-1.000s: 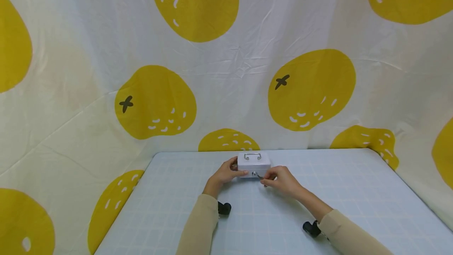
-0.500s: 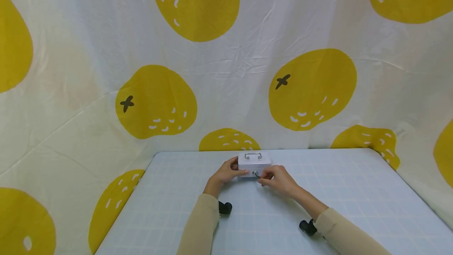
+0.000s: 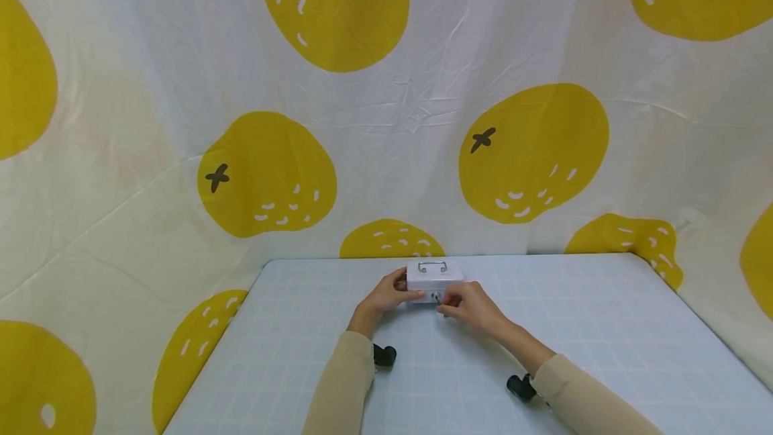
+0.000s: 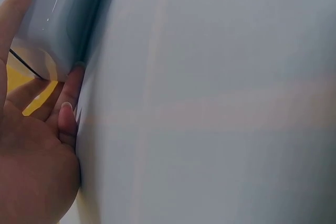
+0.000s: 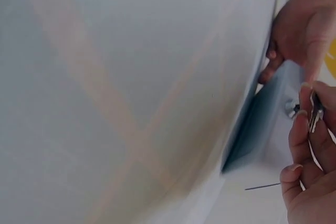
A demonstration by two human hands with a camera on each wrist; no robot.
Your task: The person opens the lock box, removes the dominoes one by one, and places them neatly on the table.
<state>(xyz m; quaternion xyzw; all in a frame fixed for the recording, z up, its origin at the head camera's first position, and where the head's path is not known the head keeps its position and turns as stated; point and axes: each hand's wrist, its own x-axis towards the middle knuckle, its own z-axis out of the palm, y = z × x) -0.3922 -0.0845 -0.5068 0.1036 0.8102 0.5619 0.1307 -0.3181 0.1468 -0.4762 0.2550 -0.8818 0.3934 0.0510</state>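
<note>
A small white cash box (image 3: 433, 275) with a wire handle on its lid stands near the table's far edge, lid down. My left hand (image 3: 385, 293) grips its left end, thumb along the front; in the left wrist view the fingers bend behind and under the box's end (image 4: 58, 19). My right hand (image 3: 474, 307) is at the front beside the round metal lock (image 3: 435, 296). Its thumb and fingers pinch a small key (image 5: 316, 116), seen in the right wrist view close to the lock (image 5: 292, 108). Whether a key sits inside the lock, I cannot tell.
A pale blue checked cloth covers the table (image 3: 423, 368). Behind it hangs a white curtain (image 3: 398, 153) printed with yellow fruit, close to the far edge. A black camera mount is strapped at each wrist.
My right hand has moved slightly left with the key, closer to the lock. The left hand and the cash box stay nearly where they were.
</note>
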